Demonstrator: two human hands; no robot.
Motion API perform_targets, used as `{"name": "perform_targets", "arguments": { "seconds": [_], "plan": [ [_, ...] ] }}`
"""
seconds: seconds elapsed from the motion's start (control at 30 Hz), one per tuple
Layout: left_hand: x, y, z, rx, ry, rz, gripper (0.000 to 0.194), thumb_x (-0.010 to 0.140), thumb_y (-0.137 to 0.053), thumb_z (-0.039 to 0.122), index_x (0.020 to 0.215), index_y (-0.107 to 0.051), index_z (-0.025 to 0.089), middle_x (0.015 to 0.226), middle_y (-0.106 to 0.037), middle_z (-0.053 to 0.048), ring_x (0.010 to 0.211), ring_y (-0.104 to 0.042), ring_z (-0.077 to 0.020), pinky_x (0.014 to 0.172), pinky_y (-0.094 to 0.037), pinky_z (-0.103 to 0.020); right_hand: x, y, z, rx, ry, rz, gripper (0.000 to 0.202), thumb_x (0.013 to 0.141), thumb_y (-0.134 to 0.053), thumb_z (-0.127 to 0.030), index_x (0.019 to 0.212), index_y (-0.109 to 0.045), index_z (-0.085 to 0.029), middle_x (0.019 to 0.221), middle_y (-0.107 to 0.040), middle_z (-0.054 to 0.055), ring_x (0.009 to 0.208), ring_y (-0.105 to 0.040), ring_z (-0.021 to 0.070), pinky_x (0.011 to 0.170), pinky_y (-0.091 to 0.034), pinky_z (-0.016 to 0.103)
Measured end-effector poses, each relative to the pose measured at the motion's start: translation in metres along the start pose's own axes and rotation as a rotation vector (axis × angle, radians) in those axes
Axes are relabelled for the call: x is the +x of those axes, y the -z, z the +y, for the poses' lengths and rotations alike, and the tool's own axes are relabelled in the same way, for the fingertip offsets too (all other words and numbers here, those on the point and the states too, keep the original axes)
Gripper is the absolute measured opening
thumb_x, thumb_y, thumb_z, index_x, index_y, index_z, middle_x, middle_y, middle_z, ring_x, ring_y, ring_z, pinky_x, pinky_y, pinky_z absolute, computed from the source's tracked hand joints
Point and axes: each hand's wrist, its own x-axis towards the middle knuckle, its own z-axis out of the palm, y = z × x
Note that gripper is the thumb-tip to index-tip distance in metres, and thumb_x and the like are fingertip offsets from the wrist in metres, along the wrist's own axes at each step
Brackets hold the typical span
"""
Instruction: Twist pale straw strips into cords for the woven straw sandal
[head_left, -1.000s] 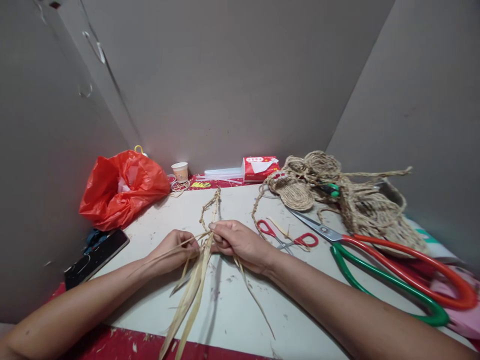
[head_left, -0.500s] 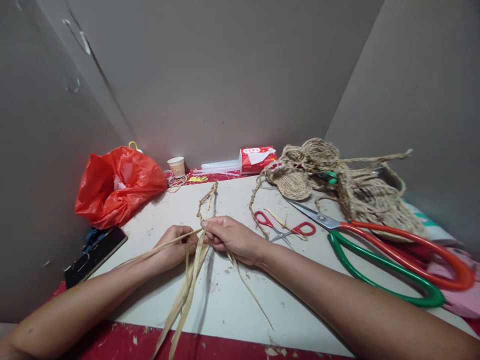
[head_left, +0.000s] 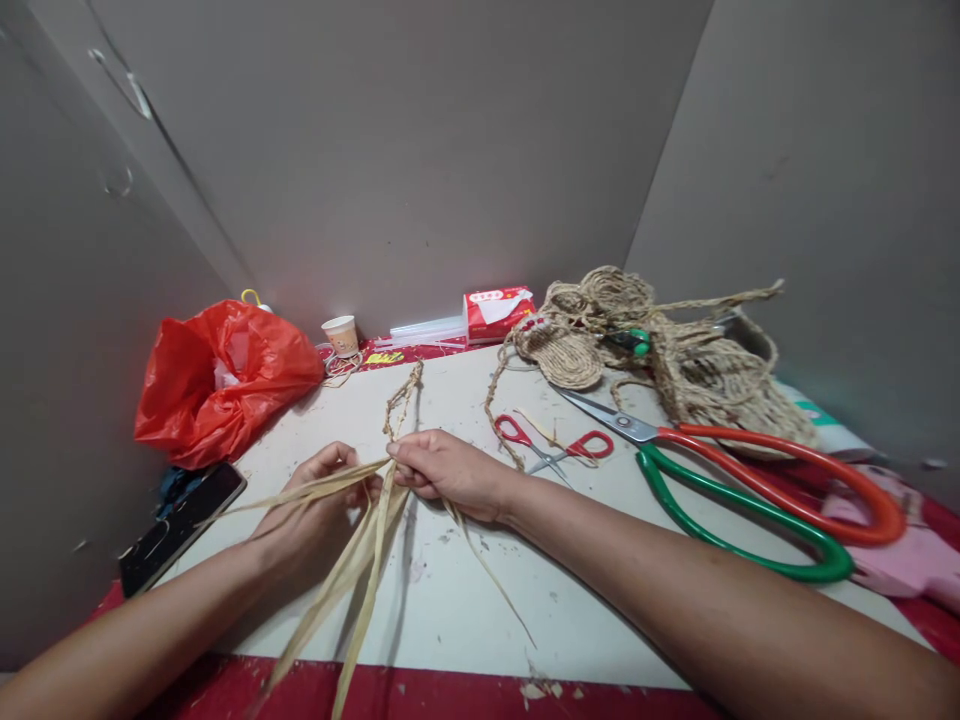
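Note:
A thin twisted cord point(head_left: 403, 400) rises from the fingertips of my right hand point(head_left: 448, 472), which pinches its lower end. Long pale fibre strands point(head_left: 367, 590) spread down and to the left from that pinch, and one thin strand hangs to the lower right. My left hand point(head_left: 319, 500) is just left of my right, its fingers curled around some of the strands, which cross over it; its fingertips are partly hidden.
Small red-handled scissors point(head_left: 555, 455) and large scissors with red and green handles point(head_left: 637, 430) lie right on the white board point(head_left: 465, 620). Coiled rope pieces point(head_left: 574, 358), a tissue pack point(head_left: 499, 312), a cup point(head_left: 342, 337), a red bag point(head_left: 225, 380) and a phone point(head_left: 184, 525) surround it.
My left hand has moved slightly away from my right, and its fingers have shifted on the strands, which fan wider. The view has turned slightly right. My right hand keeps its pinch.

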Motion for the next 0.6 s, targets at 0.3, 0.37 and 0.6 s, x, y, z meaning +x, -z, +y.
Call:
{"name": "perform_targets", "arguments": {
  "seconds": [0.3,0.37,0.6],
  "plan": [
    [-0.042,0.036,0.027,-0.186,0.277,0.117,0.023,0.077,-0.066,0.032,0.085,-0.047,0.022,0.049,-0.037,0.009,0.036,-0.026,-0.0026,0.036,-0.023,-0.014,0.0,0.002,0.0,-0.02,-0.025,-0.005,0.034,0.087,-0.049,-0.033,0.058,-0.039,-0.017,0.052,-0.037,-0.006,0.044,-0.021,0.0044,0.042,-0.012,0.019],
    [-0.053,0.052,0.039,-0.168,0.281,0.176,0.025,0.074,-0.068,0.032,0.085,-0.048,0.022,0.049,-0.032,0.01,0.036,-0.017,-0.0009,0.035,-0.014,-0.012,0.0,0.001,0.0,-0.02,-0.035,-0.008,0.033,0.086,-0.05,-0.034,0.059,-0.04,-0.017,0.053,-0.039,-0.006,0.044,-0.021,0.0042,0.042,-0.011,0.019],
    [-0.086,0.111,0.081,0.232,-0.071,0.684,0.024,0.072,-0.071,0.03,0.086,-0.054,0.021,0.062,-0.045,0.005,0.049,-0.035,-0.0039,0.042,-0.028,-0.012,-0.002,0.0,-0.002,-0.007,-0.062,-0.013,0.036,0.079,-0.059,-0.043,0.061,-0.04,-0.017,0.055,-0.041,-0.005,0.045,-0.022,0.0039,0.043,-0.009,0.02]
  ]
}}
